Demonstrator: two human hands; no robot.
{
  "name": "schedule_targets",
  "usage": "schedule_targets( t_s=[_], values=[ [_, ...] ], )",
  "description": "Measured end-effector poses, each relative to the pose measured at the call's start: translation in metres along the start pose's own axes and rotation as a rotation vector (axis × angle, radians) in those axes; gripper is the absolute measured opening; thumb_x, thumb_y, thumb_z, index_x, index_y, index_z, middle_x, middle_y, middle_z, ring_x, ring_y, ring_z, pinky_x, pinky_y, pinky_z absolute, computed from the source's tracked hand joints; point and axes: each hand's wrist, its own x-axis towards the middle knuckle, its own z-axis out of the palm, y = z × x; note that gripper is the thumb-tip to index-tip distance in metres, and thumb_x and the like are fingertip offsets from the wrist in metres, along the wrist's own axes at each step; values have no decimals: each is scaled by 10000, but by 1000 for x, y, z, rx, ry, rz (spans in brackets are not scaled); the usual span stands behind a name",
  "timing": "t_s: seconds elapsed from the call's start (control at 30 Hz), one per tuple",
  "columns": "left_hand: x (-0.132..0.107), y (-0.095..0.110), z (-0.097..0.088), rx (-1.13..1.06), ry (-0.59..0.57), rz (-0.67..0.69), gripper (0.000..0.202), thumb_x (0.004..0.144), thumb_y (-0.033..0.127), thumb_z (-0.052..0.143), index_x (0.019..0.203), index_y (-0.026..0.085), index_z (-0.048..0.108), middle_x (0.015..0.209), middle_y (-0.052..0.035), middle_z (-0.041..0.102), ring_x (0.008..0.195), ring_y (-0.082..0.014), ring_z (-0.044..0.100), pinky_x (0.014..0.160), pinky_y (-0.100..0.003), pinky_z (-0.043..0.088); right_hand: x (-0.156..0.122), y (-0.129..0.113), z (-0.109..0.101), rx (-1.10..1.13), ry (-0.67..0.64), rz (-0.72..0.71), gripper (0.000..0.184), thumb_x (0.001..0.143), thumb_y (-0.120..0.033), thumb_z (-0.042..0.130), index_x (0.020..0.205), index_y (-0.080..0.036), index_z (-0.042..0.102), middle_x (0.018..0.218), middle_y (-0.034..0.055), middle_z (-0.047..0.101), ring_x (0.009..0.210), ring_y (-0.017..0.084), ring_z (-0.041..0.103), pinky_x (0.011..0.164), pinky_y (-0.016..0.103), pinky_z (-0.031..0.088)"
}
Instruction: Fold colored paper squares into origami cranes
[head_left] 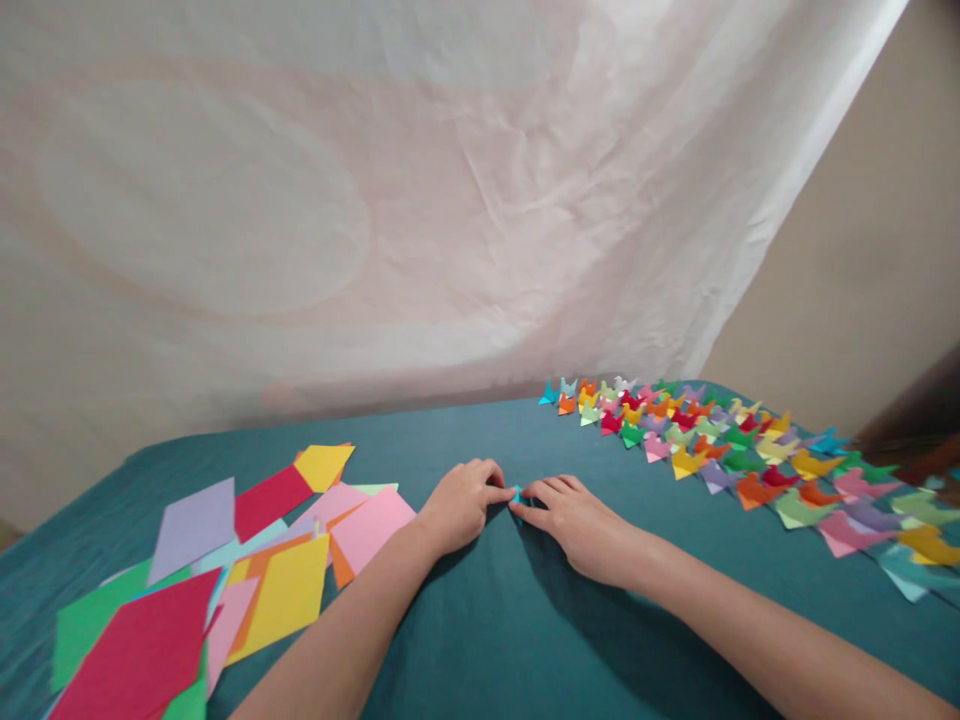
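My left hand [461, 500] and my right hand [574, 520] meet at the middle of a teal cloth-covered table [480, 620]. Both pinch a small blue folded paper piece [516, 494] between their fingertips, and most of it is hidden by the fingers. The left hand's fingers are curled into a loose fist. The fingers of the right hand lie low on the cloth, pressed together toward the paper.
A loose pile of coloured paper squares [225, 580] lies at the left, in red, yellow, pink, green and lilac. Several rows of small folded paper figures [720, 445] in many colours stretch along the right. A white sheet [375, 200] hangs behind the table.
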Motion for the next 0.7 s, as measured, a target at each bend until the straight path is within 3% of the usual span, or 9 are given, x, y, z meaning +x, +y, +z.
schedule_targets(
  t_s=[0.4,0.7],
  values=[
    [-1,3,-3,11,-3,-16,371,848,78,481,1095,309,634,1017,-31,566,935,-181,513,778,-302,382,-10,-1,-15,42,-68,-64,601,712,-31,471,1283,-215,498,1310,142,486,1183,259,431,973,427,294],
    [-1,6,-4,37,-11,-22,327,873,118,472,1097,297,630,1012,-40,568,933,-187,517,770,-306,396,-11,6,-14,88,-98,-96,638,684,-34,484,1286,-245,503,1379,144,419,1236,280,397,1004,480,268]
  ],
)
